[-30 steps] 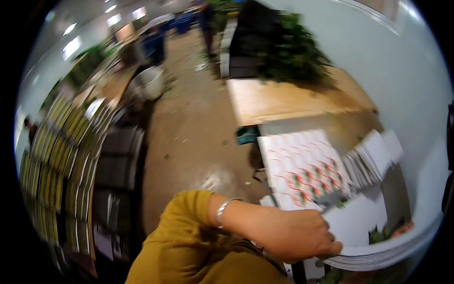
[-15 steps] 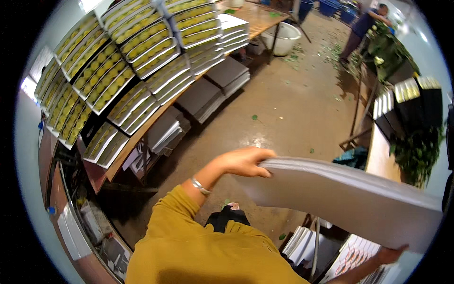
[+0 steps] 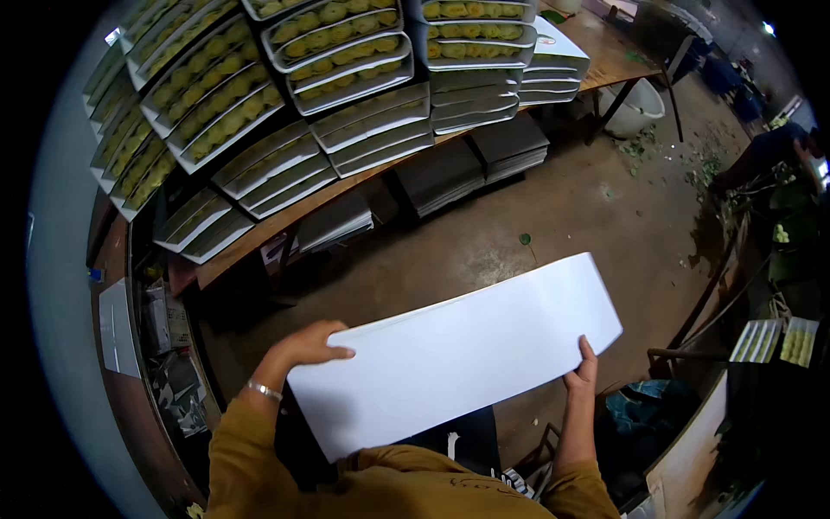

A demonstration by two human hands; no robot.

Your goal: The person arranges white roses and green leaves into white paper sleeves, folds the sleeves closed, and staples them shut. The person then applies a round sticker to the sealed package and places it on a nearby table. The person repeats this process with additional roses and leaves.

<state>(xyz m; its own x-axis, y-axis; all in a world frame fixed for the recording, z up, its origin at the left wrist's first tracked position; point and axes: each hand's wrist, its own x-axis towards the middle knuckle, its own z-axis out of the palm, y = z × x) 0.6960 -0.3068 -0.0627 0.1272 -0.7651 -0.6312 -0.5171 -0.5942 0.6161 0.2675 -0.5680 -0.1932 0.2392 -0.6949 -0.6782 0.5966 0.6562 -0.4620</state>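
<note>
Nearest are the mustard sleeves [image 3: 238, 441] of the wearer, with a silver bracelet [image 3: 264, 390] on the left wrist. The left hand [image 3: 309, 344] pinches the left end of a long white board [image 3: 458, 355], thumb lying over its face. The right hand [image 3: 584, 370] grips it near the other end, thumb up on the surface; how its fingers sit underneath cannot be seen. The board is held in front of the body, above the floor [image 3: 475, 259], its broad face turned up; it may be one sheet or several together, as the edge is hard to read.

To the right lie a teal cloth [image 3: 644, 411] and a pale tabletop [image 3: 692, 441]. Beyond the board, a wooden table [image 3: 226, 261] runs across, carrying stacked white trays [image 3: 341, 52] filled with rounded yellow-green items. Beneath it are piles of grey sheets [image 3: 441, 177]. Farther off stand a white tub [image 3: 638, 108], scattered leaves [image 3: 709, 164] and, at the right rim, another person in dark clothing [image 3: 765, 160].
</note>
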